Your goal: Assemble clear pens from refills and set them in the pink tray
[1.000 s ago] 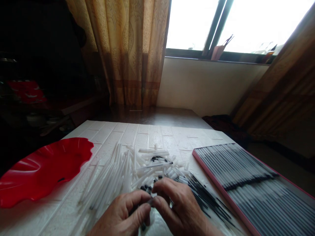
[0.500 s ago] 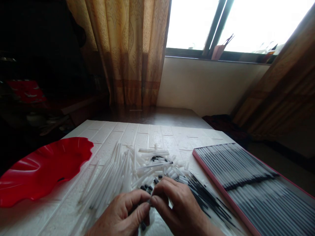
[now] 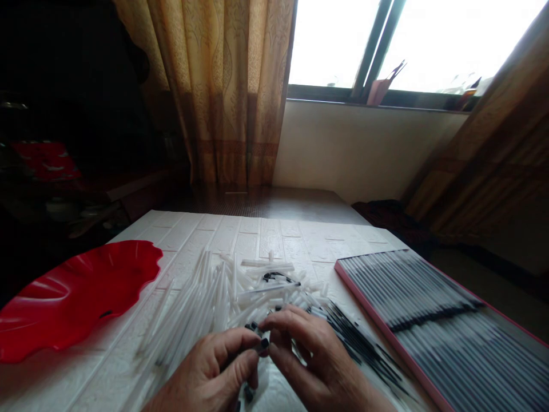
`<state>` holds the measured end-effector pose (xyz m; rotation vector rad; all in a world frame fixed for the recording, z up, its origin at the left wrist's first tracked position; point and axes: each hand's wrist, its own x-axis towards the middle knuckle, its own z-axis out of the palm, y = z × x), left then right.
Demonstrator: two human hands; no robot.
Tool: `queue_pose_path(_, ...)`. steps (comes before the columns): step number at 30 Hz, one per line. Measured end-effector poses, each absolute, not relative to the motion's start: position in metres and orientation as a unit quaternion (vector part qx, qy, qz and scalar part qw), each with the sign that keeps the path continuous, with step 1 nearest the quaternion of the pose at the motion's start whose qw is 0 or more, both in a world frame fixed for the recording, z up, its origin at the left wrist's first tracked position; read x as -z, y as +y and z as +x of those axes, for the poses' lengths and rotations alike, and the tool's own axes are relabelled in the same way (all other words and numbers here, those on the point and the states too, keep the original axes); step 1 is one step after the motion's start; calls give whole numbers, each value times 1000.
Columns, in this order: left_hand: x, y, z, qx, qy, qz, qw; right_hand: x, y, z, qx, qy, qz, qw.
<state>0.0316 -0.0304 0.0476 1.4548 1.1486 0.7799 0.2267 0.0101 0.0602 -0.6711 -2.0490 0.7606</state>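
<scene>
Head view: small black-ended piece (image 3: pixel 264 344) between left hand's (image 3: pixel 214 366) pinched thumb and forefinger, beside right hand (image 3: pixel 313 357), half-curled.

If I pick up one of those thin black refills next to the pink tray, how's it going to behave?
The black refills look slim and straight, so probably light and fairly stiff. They seem round, so one might roll.

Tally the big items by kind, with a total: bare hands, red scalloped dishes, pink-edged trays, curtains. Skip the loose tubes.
Bare hands: 2 (left hand, right hand)
Red scalloped dish: 1
Pink-edged tray: 1
Curtains: 2 (left curtain, right curtain)
Total: 6
</scene>
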Motion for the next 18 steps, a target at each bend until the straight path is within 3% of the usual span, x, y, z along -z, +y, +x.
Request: queue_pose_path(18,-52,-33,33,-322,473,599,561,-53,12,224,-274,-799,-323,427)
